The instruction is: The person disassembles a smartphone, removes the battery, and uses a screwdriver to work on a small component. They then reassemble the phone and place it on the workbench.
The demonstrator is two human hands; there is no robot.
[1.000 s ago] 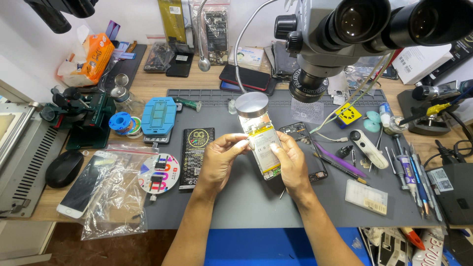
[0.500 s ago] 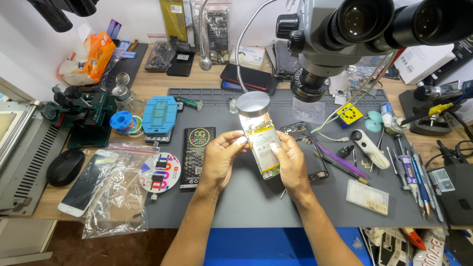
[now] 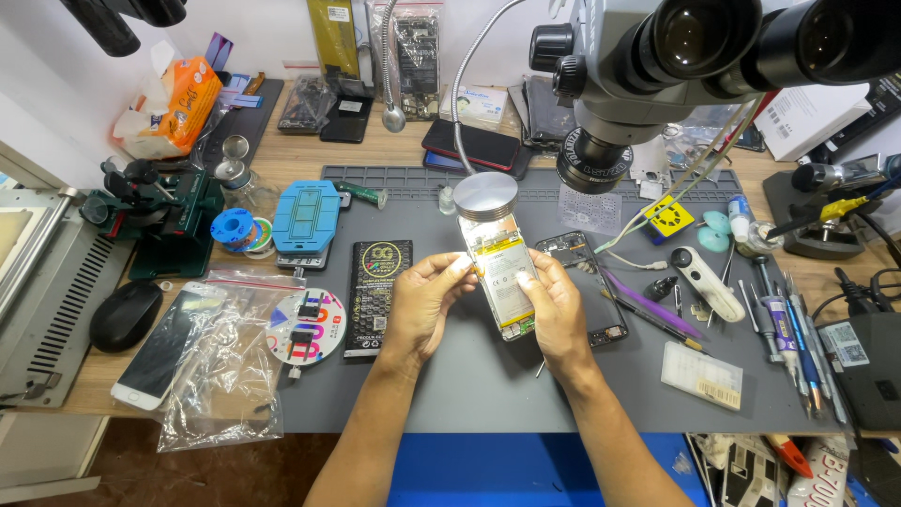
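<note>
- Pretty much nothing new versus half a second and a full second back: same pose, both hands on the opened phone [image 3: 503, 275], no visible shift of it over the grey mat [image 3: 488, 385].
- Means the fiddly bit on the phone's innards looks ongoing, not wrapped up. Just a guess from the steady hold.
- Left hand [image 3: 424, 302]: fingers curled round the phone's left edge, fingertips pinching near the top, firmly closed on it.
- Right hand [image 3: 556, 310]: thumb and fingers pressed on the right edge and lower half, also closed on the phone. Can't tell if any small tool sits in that hand too.
- Phone location: held just above the mat's middle, tilted, top end close under the round silver disc [image 3: 485, 195], below the microscope [image 3: 676, 66].
- Head count: two hands, one opened phone in hand, one bare phone frame [image 3: 601, 296] just right of it, one white phone [image 3: 160, 347] by the plastic bags at left, one black mouse [image 3: 125, 314], one blue holder plate [image 3: 305, 216], one purple pry tool [image 3: 652, 305].
</note>
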